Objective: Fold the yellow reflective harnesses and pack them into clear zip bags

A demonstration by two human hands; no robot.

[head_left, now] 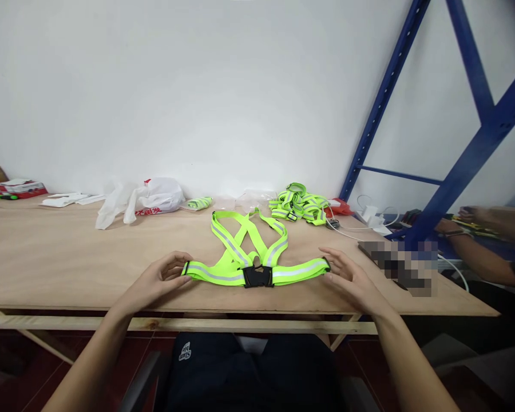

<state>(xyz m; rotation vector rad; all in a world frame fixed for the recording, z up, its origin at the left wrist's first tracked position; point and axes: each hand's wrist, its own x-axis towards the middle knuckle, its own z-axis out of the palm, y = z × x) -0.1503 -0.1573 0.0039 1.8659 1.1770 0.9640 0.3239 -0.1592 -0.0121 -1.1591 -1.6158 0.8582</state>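
A fluorescent yellow-green reflective vest [223,277] made of elastic straps with silver stripes lies spread on the table in front of me. Its black buckle [258,276] is at the front middle, and the shoulder straps cross toward the back. My left hand [165,277] has its thumb and fingers around the left end of the waist strap. At the opposite end, my right hand [349,277] holds the strap's black slider between thumb and fingers, the other fingers stretched out. The waist strap runs nearly straight between both hands.
Behind lie a heap of similar vests [298,203], a packed one [198,203] and white plastic bags [158,194]. A blue metal rack [416,229] stands to the right, near cables and a pixelated object [399,266]. Another person's arm [480,252] is beyond the rack.
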